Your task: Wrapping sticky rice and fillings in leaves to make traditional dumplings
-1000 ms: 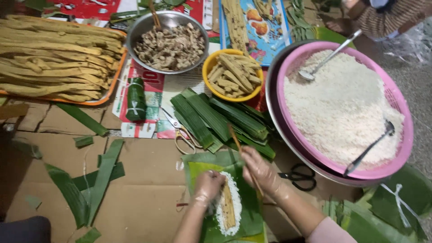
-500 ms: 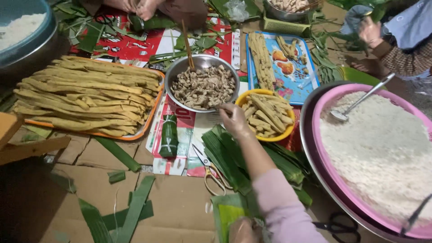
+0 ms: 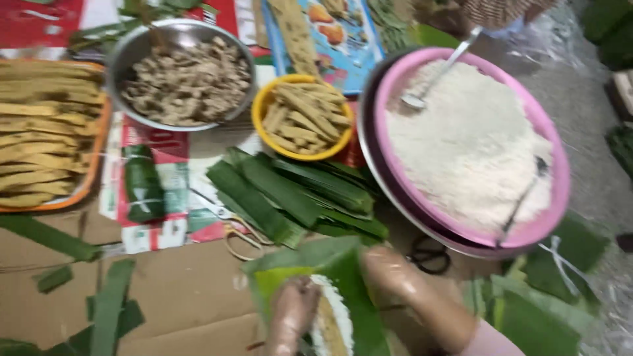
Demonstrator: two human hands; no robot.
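Blurred hands [image 3: 343, 303] grip leaf [image 3: 349, 277], wrap cut off

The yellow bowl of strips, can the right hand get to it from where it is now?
Probably yes. The right hand rests on the folded leaf, and only flat stacked leaves lie between it and the yellow bowl; nothing tall blocks the way.
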